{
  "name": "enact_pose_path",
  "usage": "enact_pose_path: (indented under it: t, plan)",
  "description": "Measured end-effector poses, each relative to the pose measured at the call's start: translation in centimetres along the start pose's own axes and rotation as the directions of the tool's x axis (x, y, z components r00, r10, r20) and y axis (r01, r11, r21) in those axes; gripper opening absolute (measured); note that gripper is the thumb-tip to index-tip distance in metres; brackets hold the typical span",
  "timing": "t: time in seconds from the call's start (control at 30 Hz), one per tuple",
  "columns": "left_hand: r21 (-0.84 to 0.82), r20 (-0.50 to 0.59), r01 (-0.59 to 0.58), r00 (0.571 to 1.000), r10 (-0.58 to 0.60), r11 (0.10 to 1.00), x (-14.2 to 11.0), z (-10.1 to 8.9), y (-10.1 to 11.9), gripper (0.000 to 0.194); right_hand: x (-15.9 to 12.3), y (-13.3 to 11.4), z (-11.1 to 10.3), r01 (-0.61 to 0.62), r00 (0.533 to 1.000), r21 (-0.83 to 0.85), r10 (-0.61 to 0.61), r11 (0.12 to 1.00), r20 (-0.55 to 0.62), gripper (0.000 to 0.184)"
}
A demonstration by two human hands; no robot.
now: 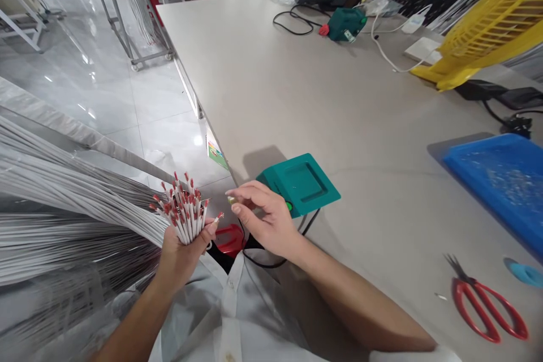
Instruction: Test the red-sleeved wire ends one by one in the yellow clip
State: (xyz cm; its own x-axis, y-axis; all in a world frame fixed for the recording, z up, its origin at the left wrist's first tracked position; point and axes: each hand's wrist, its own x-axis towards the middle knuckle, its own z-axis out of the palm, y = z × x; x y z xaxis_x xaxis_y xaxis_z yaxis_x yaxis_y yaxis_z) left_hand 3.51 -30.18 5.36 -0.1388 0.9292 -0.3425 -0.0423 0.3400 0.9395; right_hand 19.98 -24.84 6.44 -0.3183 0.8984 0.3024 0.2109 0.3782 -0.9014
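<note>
My left hand [182,251] is wrapped round a bundle of white cables [184,218] whose red-tipped ends point upward. One cable end sticks out apart from the rest, by the thumb. Just right of it, my right hand [265,215] has its thumb and forefinger close together. A small pale bit shows at those fingertips, too small to name. Behind the right hand, a green device [307,178] with a square recess sits at the table's edge. Its dark cord hangs down toward my lap.
Red-handled scissors [483,300] and a light blue ring [526,272] lie on the table [360,102] at right. A blue tray [504,181], yellow fan [487,28] and second green device [345,24] stand farther back. Long white cables [76,181] hang at left, beside a wheeled rack [127,34].
</note>
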Motion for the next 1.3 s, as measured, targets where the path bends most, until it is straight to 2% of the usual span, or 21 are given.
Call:
enact_pose_path:
  t: [0.1, 0.2, 0.27, 0.33, 0.4, 0.47, 0.5, 0.57, 0.63, 0.7, 0.8, 0.87, 0.93, 0.97, 1.03, 1.1, 1.13, 1.2, 1.3]
  plan:
    - [0.055, 0.077, 0.01, 0.997, -0.014, 0.998, -0.1, -0.5, 0.3, 0.019, 0.7, -0.6, -1.0, 0.032, 0.983, 0.073, -0.044, 0.997, 0.178, 0.018]
    - [0.081, 0.206, -0.033, 0.979, 0.015, 0.996, -0.1, -1.1, 0.9, 0.015, 1.5, -1.2, -1.5, 0.066, 0.902, 0.119, -0.111, 0.991, 0.416, 0.009]
    - [0.072, 0.274, -0.047, 0.961, 0.025, 0.996, -0.2, -1.5, 1.0, 0.014, 1.9, -1.5, -1.6, 0.05, 0.848, 0.142, -0.117, 0.989, 0.518, 0.011]
    - [0.032, 0.307, -0.04, 0.951, 0.028, 0.999, -0.2, -1.9, 1.0, 0.017, 2.1, -1.7, -1.2, -0.003, 0.831, 0.2, -0.109, 0.98, 0.545, 0.011]
    - [-0.032, 0.308, -0.027, 0.951, 0.035, 0.999, -0.2, -2.1, 0.8, 0.021, 1.9, -1.6, -0.3, -0.118, 0.87, 0.327, -0.062, 0.938, 0.49, 0.009]
    - [-0.127, 0.269, -0.019, 0.962, 0.053, 0.992, -0.2, -2.0, 0.6, 0.023, 1.5, -1.4, 1.1, -0.295, 0.906, 0.504, 0.071, 0.812, 0.417, 0.013]
    - [-0.177, 0.245, -0.017, 0.968, 0.061, 0.984, -0.2, -1.9, 0.6, 0.023, 1.2, -1.3, 1.9, -0.388, 0.901, 0.587, 0.157, 0.71, 0.405, 0.016]
    - [-0.274, 0.188, -0.022, 0.979, 0.076, 0.962, -0.1, -1.5, 0.4, 0.022, 0.6, -1.3, 3.3, -0.505, 0.863, 0.704, 0.292, 0.5, 0.412, 0.02]
    - [-0.337, 0.144, -0.03, 0.986, 0.083, 0.941, -0.1, -1.1, 0.1, 0.022, 0.1, -1.4, 4.3, -0.547, 0.824, 0.767, 0.374, 0.335, 0.425, 0.022]
    - [-0.376, 0.099, -0.043, 0.991, 0.087, 0.926, -0.1, -0.7, -0.3, 0.02, -0.2, -1.5, 4.8, -0.555, 0.798, 0.799, 0.418, 0.23, 0.433, 0.025]
    - [-0.405, 0.049, -0.043, 0.996, 0.068, 0.913, -0.1, -0.2, -0.9, 0.018, -0.4, -1.3, 5.1, -0.55, 0.788, 0.817, 0.432, 0.173, 0.439, 0.025]
    - [-0.42, 0.022, -0.029, 0.999, 0.042, 0.907, -0.2, 0.0, -1.3, 0.019, -0.6, -1.1, 5.2, -0.531, 0.799, 0.825, 0.438, 0.195, 0.411, 0.022]
    - [-0.432, 0.001, -0.03, 0.999, 0.034, 0.902, -0.3, 0.2, -1.4, 0.019, -0.8, -0.9, 5.2, -0.494, 0.833, 0.818, 0.43, 0.295, 0.348, 0.019]
    - [-0.433, -0.003, -0.037, 0.999, 0.04, 0.901, -0.3, 0.3, -1.4, 0.018, -0.8, -0.8, 5.2, -0.457, 0.861, 0.804, 0.417, 0.381, 0.292, 0.017]
    - [-0.41, 0.005, -0.058, 0.998, 0.065, 0.91, -0.5, 0.3, -1.5, 0.015, -0.9, -0.7, 4.9, -0.334, 0.927, 0.718, 0.352, 0.611, 0.131, 0.012]
    - [-0.338, 0.021, -0.078, 0.996, 0.09, 0.938, -0.6, 0.2, -1.6, 0.013, -1.0, -0.7, 4.5, -0.176, 0.976, 0.53, 0.219, 0.83, -0.019, 0.01]
    - [-0.292, 0.025, -0.081, 0.995, 0.092, 0.953, -0.7, 0.1, -1.6, 0.013, -1.0, -0.6, 4.2, -0.1, 0.989, 0.415, 0.136, 0.904, -0.059, 0.01]
    - [-0.193, 0.023, -0.066, 0.997, 0.072, 0.979, -0.7, 0.0, -1.6, 0.015, -1.0, -0.3, 3.5, 0.044, 0.997, 0.195, -0.031, 0.98, -0.066, 0.011]
    - [-0.087, 0.01, -0.035, 0.999, 0.036, 0.996, -0.8, -0.1, -1.4, 0.016, -0.9, 0.3, 2.7, 0.261, 0.965, -0.096, -0.262, 0.961, 0.004, 0.013]
